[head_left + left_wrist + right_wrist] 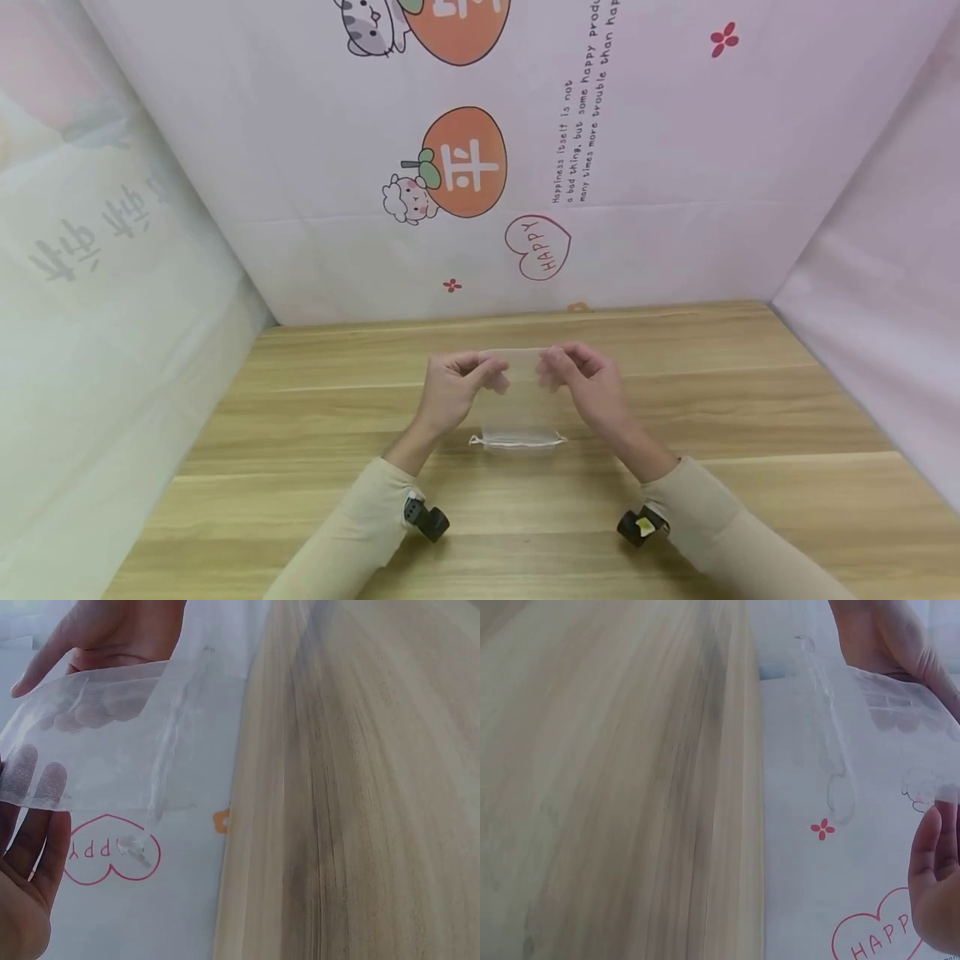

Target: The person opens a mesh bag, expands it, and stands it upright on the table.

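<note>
A sheer white drawstring pouch (pixel 522 408) hangs between both hands, spread flat and see-through. My left hand (pixel 459 385) pinches its upper left corner, and my right hand (pixel 592 392) grips the upper right one. Fingers show through the thin fabric in the head view. Along the pouch's lower end runs a gathered white drawstring (pixel 517 442), with small loops sticking out at both sides. In the left wrist view the pouch (pixel 112 769) is stretched between the two hands. From the right wrist, the drawstring channel (pixel 829 735) hangs at the pouch's edge.
Beneath the hands lies a wood-grain table (pixel 315 467). A white printed cloth (pixel 660 167) with cartoon figures and lettering rises behind its far edge. More pale cloth hangs at the left (pixel 127 333) and right (pixel 892 292) sides.
</note>
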A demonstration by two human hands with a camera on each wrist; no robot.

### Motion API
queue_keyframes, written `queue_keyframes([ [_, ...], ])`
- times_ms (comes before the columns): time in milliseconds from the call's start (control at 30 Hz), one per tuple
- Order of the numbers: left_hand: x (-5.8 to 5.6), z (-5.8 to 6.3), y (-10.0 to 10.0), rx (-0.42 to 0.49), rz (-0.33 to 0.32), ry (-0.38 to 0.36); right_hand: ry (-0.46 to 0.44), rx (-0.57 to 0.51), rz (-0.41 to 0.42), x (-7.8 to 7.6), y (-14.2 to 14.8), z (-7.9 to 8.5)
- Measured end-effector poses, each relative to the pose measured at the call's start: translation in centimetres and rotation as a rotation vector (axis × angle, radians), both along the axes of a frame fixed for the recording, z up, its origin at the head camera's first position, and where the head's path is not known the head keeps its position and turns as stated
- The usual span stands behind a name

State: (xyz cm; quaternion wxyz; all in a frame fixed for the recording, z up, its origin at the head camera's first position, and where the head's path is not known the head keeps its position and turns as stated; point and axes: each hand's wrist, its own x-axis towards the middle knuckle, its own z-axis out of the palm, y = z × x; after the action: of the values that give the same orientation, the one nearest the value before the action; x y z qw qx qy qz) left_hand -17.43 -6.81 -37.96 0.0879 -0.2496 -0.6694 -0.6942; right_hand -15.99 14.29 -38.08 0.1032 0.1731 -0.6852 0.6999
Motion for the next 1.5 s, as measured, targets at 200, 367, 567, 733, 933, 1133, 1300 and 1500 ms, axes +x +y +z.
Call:
queue_keyframes([
  [200, -0.07, -0.25, 0.18, 0.025, -0.002, -0.005, 0.011, -0.044, -0.076, 0.1, -0.6, -0.12],
  [367, -0.06, -0.46, 0.36, 0.035, 0.015, -0.039, 0.031, -0.047, -0.1, 0.16, -0.81, -0.15],
  [567, -0.03, -0.51, 0.33, 0.004, 0.068, -0.058, 0.043, -0.041, -0.113, 0.19, -0.99, -0.07],
  [733, 0.01, -0.39, 0.34, -0.001, 0.1, -0.095, 0.052, -0.019, -0.115, 0.15, -1.04, -0.04],
  [933, -0.02, -0.42, 0.33, 0.009, 0.108, -0.099, 0.054, -0.003, -0.113, 0.08, -1.06, -0.08],
  [1133, -0.01, -0.58, 0.3, 0.011, 0.119, -0.092, 0.06, 0.019, -0.108, 0.1, -1.01, -0.03],
  [1300, 0.09, -0.62, 0.31, 0.02, 0.114, -0.102, 0.051, 0.027, -0.108, 0.04, -1.01, -0.18],
  [1500, 0.13, -0.68, 0.35, 0.033, 0.118, -0.122, 0.053, 0.038, -0.102, 0.03, -1.07, -0.26],
])
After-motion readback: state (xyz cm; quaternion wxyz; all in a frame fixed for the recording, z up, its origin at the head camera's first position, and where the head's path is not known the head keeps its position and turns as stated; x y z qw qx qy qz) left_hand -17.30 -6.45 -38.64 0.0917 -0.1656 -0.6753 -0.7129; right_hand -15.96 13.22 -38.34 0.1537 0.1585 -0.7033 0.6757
